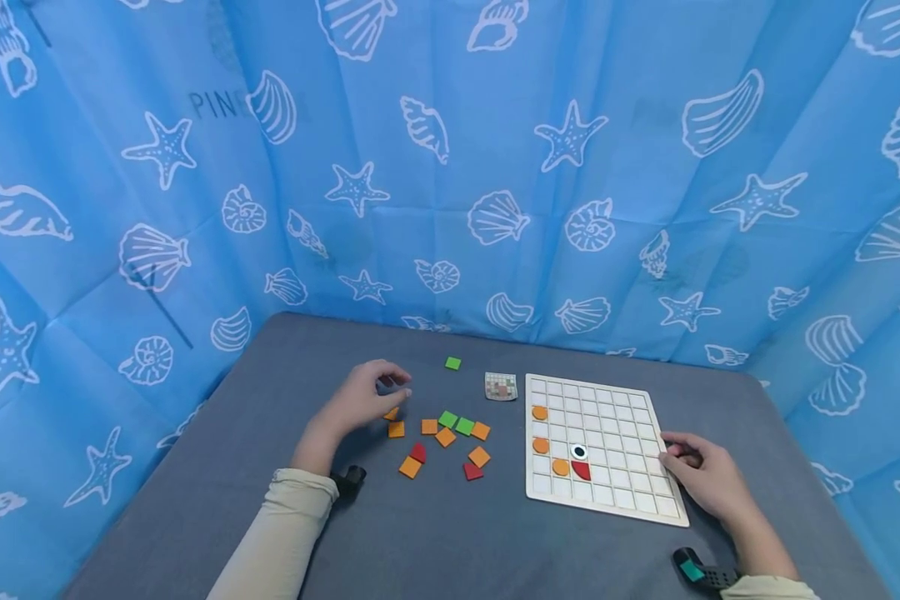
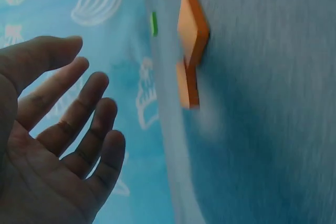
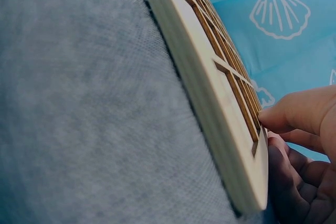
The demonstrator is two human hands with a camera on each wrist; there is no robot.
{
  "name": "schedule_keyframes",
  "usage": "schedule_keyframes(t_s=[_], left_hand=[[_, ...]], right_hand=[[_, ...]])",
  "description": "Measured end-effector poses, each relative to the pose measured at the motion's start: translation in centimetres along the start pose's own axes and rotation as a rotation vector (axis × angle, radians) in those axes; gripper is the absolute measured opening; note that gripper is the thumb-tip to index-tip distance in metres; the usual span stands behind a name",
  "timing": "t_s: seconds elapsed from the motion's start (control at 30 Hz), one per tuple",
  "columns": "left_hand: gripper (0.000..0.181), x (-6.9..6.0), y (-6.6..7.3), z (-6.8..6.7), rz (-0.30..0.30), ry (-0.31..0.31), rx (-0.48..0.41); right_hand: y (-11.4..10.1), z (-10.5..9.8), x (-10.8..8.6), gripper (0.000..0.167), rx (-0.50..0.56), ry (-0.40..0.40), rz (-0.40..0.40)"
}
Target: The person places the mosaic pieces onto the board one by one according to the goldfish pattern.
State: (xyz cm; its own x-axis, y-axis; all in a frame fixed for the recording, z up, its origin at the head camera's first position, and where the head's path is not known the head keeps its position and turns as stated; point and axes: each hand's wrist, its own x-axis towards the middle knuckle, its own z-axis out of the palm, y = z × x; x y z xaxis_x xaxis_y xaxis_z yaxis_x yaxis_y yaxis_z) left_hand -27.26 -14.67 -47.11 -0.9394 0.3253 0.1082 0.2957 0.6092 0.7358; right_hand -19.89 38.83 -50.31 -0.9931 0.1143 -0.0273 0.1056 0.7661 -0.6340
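My left hand (image 1: 360, 398) hovers over the left side of the table, its fingers loosely bent with nothing between them. Right by it lie two orange square tiles, one (image 1: 396, 429) fully in sight and the other (image 1: 392, 413) partly covered by the hand; the left wrist view shows orange tiles (image 2: 193, 30) beyond the fingertips. On the right, my right hand (image 1: 708, 475) grips the right edge of a wooden grid board (image 1: 607, 506), thumb on its rim. The board bears several orange round pieces (image 1: 540, 412), a black-and-white eye piece (image 1: 579, 452) and a red quarter-round piece (image 1: 581, 471).
Between hand and board are scattered orange squares (image 1: 446, 437), green squares (image 1: 464, 426) and red pieces (image 1: 473, 472). A lone green square (image 1: 453, 363) lies farther back. Beside the board is a small pattern card (image 1: 501, 386). A blue shell-print curtain (image 1: 435, 250) hangs behind the grey table (image 1: 465, 542).
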Motion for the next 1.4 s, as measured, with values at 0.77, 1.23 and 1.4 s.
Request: schedule_keyframes(t_s=[0.77,1.23,1.4], left_hand=[[0.046,-1.7,-3.9,-2.7,-0.076,-0.279,0.003],[0.040,-1.6,-4.0,-2.3,-0.197,-0.264,0.004],[0.036,-1.4,-4.5,-2.0,-0.178,-0.249,-0.013]], right_hand=[[0.2,0.0,-0.1,0.048,0.004,-0.007,0.013],[0.2,-0.1,0.1,0.048,-0.005,0.001,0.018],[0.2,-0.1,0.1,0.048,-0.004,0.000,0.021]])
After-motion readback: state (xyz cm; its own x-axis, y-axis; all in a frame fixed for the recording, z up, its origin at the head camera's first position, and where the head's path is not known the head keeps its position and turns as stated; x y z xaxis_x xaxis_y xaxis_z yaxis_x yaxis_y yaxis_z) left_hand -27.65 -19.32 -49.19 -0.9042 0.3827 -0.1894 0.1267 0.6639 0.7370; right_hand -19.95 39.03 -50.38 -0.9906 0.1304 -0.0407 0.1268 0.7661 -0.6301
